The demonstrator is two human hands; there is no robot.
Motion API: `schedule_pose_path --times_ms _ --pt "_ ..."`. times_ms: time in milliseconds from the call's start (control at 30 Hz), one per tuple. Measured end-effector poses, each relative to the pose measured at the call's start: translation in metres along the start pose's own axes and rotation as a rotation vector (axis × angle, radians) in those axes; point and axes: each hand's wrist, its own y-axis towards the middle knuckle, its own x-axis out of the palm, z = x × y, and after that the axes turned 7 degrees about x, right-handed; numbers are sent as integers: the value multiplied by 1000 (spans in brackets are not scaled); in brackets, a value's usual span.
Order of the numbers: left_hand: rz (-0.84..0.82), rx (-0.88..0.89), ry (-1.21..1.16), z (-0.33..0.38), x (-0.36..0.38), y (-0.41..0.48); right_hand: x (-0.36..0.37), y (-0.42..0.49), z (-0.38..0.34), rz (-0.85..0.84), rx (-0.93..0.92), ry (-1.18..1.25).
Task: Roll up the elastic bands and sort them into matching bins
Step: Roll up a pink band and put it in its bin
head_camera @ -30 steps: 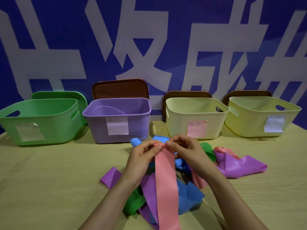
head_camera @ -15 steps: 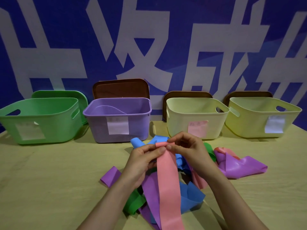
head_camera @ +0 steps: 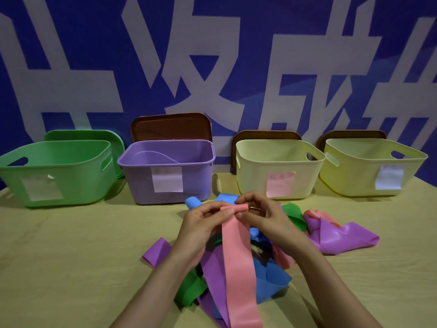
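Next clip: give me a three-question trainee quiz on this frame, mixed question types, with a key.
1. True or false: both hands pinch the rolled end of the pink band.
2. Multiple choice: the bin with the pink label is which from the left? A) first B) second C) third D) fourth
3. Fill in: the purple bin stands directly right of the ______ bin.

Key: 1 true; 2 C; 3 green
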Motion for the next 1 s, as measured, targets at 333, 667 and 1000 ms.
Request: schedule_pose_path --times_ms 333,667,1000 --pt "39 -10 44 -9 -7 5 0 0 0 1 -49 60" --pt "-29 -141 30 -9 -5 4 0 1 1 66 -94 132" --pt "-60 -107 -38 -8 -4 5 -4 0 -1 54 -179 29"
